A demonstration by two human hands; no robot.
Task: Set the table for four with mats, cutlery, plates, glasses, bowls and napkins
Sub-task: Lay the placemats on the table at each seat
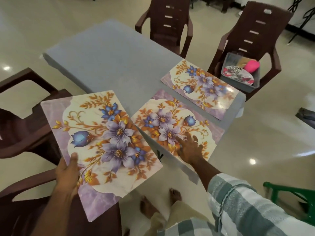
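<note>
A: How far along is the table?

B: Early, I'd judge. Two floral mats lie flat on the grey tabletop [109, 65]: the far mat [201, 89] toward two o'clock, next to the chair holding the supplies, and the near mat [177, 126] close in at about four o'clock, at the tabletop's near corner. The two sit near each other, apart, along the same edge.

A: And the hands?

B: The right hand [190, 149] rests on the near mat with fingers spread, flat against it, as if settling it into place. The left hand [67, 176] grips the held mat [104, 147] by its near edge, thumb on top, out at eight o'clock. That one is in the air, off the tabletop's left side and over a brown chair. Whether more mats are stacked under it, I cannot tell.

A: So what's left?

B: Two places on the far side have no mats yet. No cutlery, plates, glasses, bowls or napkins are laid out. A grey bin [242, 74] on the chair at one o'clock holds a patterned plate, some metal pieces and something pink; the rest is too small to name.
</note>
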